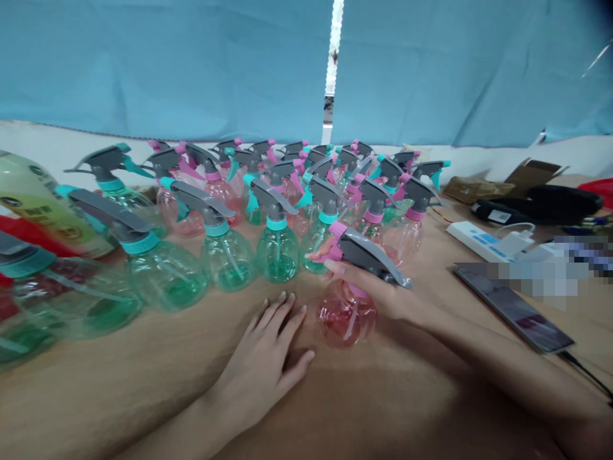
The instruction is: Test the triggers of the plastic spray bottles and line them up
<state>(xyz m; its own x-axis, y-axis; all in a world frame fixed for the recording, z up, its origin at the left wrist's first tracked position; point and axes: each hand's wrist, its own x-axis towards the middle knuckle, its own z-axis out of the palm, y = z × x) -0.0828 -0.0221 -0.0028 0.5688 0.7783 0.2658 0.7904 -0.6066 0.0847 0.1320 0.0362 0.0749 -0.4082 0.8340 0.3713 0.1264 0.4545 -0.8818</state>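
My right hand [383,287] is closed round the neck and trigger of a pink spray bottle [345,319] with a grey and pink head. The bottle stands upright at the front of the group, on or just above the wooden table [335,402]; which of these I cannot tell. Flat on the tabletop, just left of that bottle, my left hand [268,358] rests with its fingers spread and holds nothing. Close beyond its fingertips stands a green spray bottle [278,252], beside another green spray bottle [227,259].
Several more green and pink spray bottles stand in rows behind and to the left. A smartphone [514,306] with a cable and a white power strip [479,241] lie at right. A large cream-and-green container [48,204] leans at far left. Blue cloth [191,64] hangs behind.
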